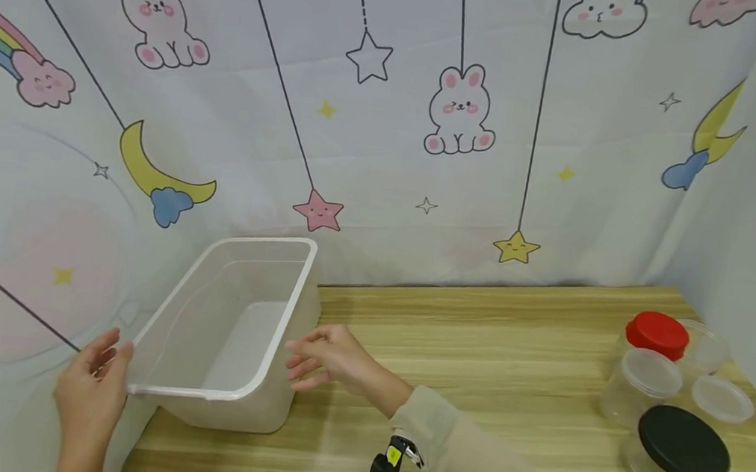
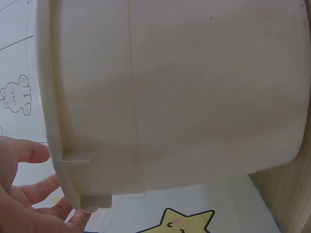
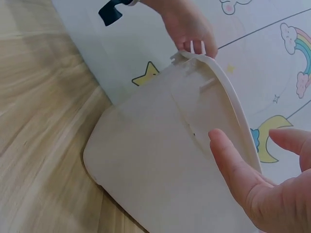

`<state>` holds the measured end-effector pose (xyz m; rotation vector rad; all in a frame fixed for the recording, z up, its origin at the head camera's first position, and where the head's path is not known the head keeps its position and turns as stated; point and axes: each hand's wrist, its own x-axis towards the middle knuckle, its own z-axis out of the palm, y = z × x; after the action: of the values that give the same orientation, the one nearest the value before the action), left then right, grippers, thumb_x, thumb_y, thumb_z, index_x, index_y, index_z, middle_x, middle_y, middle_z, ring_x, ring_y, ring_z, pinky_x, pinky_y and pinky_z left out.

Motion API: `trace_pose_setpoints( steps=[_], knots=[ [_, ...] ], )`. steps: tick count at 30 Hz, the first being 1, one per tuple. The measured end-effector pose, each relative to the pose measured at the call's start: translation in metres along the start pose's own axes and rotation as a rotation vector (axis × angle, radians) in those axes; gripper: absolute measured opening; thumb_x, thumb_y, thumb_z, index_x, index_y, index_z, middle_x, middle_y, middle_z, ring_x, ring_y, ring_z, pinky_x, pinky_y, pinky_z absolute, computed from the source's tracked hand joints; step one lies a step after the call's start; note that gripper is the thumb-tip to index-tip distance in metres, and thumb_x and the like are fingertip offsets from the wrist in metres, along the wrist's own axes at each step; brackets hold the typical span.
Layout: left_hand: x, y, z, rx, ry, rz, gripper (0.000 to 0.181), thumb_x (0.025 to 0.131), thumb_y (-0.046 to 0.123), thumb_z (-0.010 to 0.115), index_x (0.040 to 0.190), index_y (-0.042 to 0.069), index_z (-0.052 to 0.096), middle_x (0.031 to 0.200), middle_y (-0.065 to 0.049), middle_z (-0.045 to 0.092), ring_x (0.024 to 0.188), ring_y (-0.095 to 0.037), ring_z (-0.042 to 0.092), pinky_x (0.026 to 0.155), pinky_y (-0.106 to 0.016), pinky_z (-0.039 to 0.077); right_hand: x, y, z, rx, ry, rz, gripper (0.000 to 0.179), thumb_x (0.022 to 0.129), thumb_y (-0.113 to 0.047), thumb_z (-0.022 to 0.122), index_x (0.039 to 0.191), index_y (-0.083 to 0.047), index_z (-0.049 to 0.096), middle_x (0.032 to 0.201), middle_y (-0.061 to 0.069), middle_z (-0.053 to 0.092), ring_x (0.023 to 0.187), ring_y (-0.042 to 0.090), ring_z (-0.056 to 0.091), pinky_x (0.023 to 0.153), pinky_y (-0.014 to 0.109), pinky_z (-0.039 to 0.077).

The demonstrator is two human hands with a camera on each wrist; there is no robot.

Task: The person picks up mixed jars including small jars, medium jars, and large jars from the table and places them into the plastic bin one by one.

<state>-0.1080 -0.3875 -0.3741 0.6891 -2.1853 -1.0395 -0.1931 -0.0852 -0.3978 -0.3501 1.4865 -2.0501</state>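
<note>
A deep white plastic tub (image 1: 288, 333) with a rolled rim stands on the table against the back cloth. My left hand (image 1: 93, 383) holds its near left rim corner; in the left wrist view the thumb (image 2: 34, 151) meets the rim while the other fingers go behind the corner. Just off the tub's right wall is my right hand (image 1: 334, 356), its fingers loosely extended and holding nothing. The right wrist view shows that hand's raised finger (image 3: 228, 160) in front of the tub's outer wall (image 3: 141, 160).
Several clear jars stand at the table's right side: one with a red lid (image 1: 659, 334), one with a black lid (image 1: 684, 445), others with pale lids (image 1: 652, 372). A printed cloth (image 1: 397, 170) hangs behind the wooden table (image 1: 462, 348). A black wrist device (image 1: 387, 462) hangs at the right sleeve.
</note>
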Motion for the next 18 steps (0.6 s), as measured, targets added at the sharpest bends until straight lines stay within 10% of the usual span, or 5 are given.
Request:
trace_pose_setpoints(
  steps=[4, 15, 18],
  knots=[
    [0.004, -0.003, 0.003, 0.016, 0.002, -0.014, 0.044, 0.099, 0.028, 0.058, 0.136, 0.004, 0.060, 0.124, -0.024, 0.061, 0.080, 0.015, 0.043, 0.072, 0.002, 0.035, 0.002, 0.000, 0.001, 0.041, -0.023, -0.003, 0.028, 0.096, -0.009, 0.067, 0.114, 0.011, 0.057, 0.098, 0.031, 0.069, 0.084, 0.036, 0.071, 0.074, 0.046, 0.061],
    [0.022, -0.009, 0.005, 0.092, -0.092, -0.068, 0.049, 0.102, 0.034, 0.050, 0.141, 0.005, 0.055, 0.136, -0.024, 0.056, 0.085, 0.014, 0.045, 0.074, -0.006, 0.038, 0.008, 0.004, 0.014, 0.090, -0.017, -0.007, 0.017, 0.093, -0.003, 0.068, 0.104, 0.009, 0.062, 0.092, 0.026, 0.070, 0.081, 0.033, 0.071, 0.074, 0.048, 0.060],
    [0.026, -0.011, 0.006, 0.129, -0.116, -0.081, 0.051, 0.103, 0.036, 0.047, 0.142, 0.004, 0.054, 0.138, -0.023, 0.055, 0.103, -0.005, 0.057, 0.086, -0.014, 0.042, 0.009, 0.006, 0.017, 0.106, -0.009, -0.006, 0.014, 0.093, -0.002, 0.067, 0.101, 0.009, 0.063, 0.085, 0.021, 0.070, 0.074, 0.027, 0.069, 0.074, 0.048, 0.060]
  ],
)
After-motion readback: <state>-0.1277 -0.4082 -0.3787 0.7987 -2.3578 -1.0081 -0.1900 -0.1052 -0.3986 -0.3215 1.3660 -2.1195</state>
